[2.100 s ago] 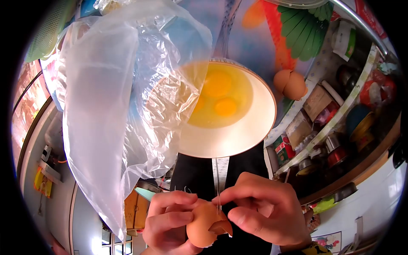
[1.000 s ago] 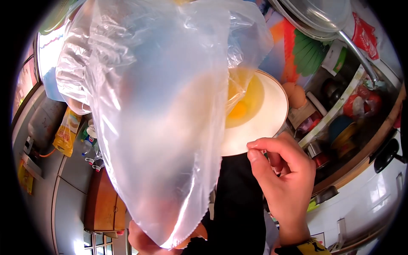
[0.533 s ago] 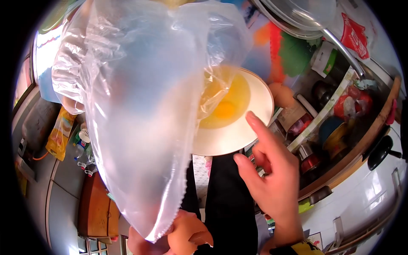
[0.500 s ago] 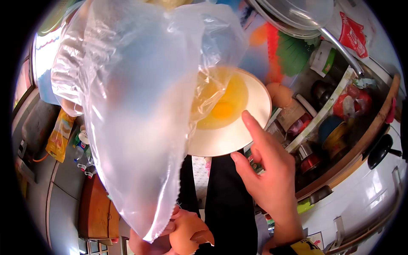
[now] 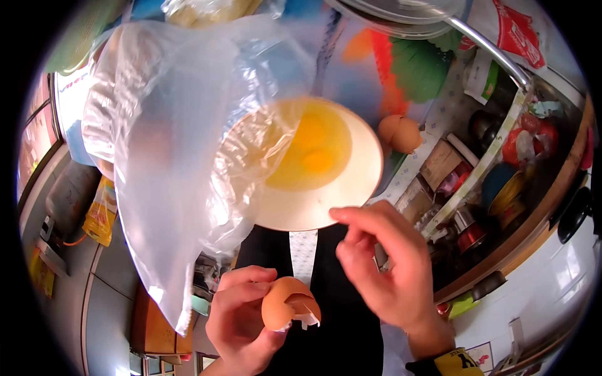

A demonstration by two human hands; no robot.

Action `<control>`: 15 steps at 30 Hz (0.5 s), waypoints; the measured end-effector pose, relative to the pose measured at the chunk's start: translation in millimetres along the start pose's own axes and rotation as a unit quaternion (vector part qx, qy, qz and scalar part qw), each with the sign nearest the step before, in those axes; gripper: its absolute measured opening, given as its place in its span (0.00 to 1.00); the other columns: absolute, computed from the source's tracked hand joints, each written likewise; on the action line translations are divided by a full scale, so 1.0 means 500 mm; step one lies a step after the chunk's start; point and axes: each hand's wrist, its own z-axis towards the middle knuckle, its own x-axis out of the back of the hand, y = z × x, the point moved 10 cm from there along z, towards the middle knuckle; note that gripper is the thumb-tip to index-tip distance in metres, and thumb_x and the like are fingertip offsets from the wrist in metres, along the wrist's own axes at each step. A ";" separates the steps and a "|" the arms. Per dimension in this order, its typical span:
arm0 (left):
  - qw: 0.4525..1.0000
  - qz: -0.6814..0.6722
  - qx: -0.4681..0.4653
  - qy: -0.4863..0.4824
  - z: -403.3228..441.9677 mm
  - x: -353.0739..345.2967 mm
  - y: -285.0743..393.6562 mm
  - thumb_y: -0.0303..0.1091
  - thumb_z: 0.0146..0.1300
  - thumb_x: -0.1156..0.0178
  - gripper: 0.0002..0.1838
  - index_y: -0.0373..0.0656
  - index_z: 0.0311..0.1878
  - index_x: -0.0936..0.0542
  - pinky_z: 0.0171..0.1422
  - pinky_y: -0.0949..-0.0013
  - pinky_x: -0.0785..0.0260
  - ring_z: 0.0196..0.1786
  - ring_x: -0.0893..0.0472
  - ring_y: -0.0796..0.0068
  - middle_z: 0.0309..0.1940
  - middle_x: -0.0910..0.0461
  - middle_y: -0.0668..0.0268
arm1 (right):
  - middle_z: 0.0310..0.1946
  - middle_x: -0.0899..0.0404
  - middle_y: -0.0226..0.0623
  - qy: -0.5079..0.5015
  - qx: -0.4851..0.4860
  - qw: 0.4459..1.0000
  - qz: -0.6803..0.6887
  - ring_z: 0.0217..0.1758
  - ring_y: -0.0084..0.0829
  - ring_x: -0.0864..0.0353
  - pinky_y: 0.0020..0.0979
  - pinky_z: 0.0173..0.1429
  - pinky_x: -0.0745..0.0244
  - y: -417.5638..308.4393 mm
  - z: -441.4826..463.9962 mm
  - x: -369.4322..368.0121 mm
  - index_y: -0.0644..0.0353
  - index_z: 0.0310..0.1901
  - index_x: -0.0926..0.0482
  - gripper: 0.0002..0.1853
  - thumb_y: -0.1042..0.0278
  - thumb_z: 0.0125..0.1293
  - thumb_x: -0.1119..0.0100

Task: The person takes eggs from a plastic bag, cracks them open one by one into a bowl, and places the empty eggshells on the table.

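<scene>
My left hand (image 5: 235, 313) holds a cracked brown eggshell (image 5: 282, 307) low in front of me, its broken side facing right. Two yolks (image 5: 316, 161) lie in clear egg white in a pale bowl (image 5: 354, 194) at the table's edge. At the bowl's near right rim is my right hand (image 5: 395, 263), holding nothing; its index finger reaches out and the other fingers are loosely bent. Whether that fingertip touches the rim I cannot tell. A large clear plastic bag (image 5: 169, 138) hangs over the bowl's left side and hides part of it.
Another broken eggshell (image 5: 401, 133) sits right of the bowl on the colourful table cover (image 5: 420, 69). Glass lids (image 5: 401, 15) are at the back. Lower right, a shelf holds jars and a small pot (image 5: 469, 229). A wooden cabinet (image 5: 150, 313) stands lower left.
The bag has shifted left, baring more of the bowl and both yolks. My left hand with the eggshell has risen into fuller view. My right hand has drawn down, its fingers bending more.
</scene>
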 end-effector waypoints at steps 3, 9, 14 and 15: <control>0.999 0.028 -0.023 0.024 0.011 -0.010 0.009 0.47 0.61 0.34 0.29 0.35 0.53 0.32 0.51 0.62 0.24 0.46 0.20 0.60 0.48 0.28 0.52 | 0.41 0.23 0.39 -0.039 0.006 0.996 0.077 0.40 0.30 0.24 0.27 0.42 0.29 -0.004 -0.022 -0.015 0.65 0.52 0.22 0.18 0.69 0.60 0.34; 0.994 0.066 -0.005 0.082 0.008 -0.028 -0.008 0.52 0.60 0.34 0.32 0.35 0.55 0.32 0.51 0.63 0.25 0.46 0.21 0.62 0.47 0.27 0.55 | 0.39 0.24 0.41 -0.020 0.070 0.992 0.103 0.40 0.32 0.23 0.30 0.40 0.26 -0.005 -0.048 -0.003 0.65 0.55 0.25 0.22 0.67 0.61 0.32; 0.993 0.059 -0.038 0.100 -0.005 -0.009 -0.001 0.36 0.62 0.35 0.23 0.32 0.54 0.31 0.56 0.66 0.29 0.50 0.24 0.64 0.49 0.28 0.52 | 0.20 0.32 0.26 -0.075 -0.196 0.949 0.237 0.23 0.16 0.38 0.21 0.31 0.41 0.068 -0.062 -0.014 0.65 0.69 0.36 0.28 0.72 0.68 0.45; 0.988 0.089 0.000 0.123 0.005 -0.013 0.002 0.46 0.60 0.34 0.30 0.34 0.56 0.31 0.53 0.66 0.28 0.48 0.22 0.64 0.47 0.26 0.54 | 0.18 0.32 0.27 -0.061 -0.199 0.952 0.225 0.21 0.15 0.39 0.19 0.29 0.42 0.082 -0.057 0.005 0.65 0.71 0.38 0.30 0.74 0.68 0.45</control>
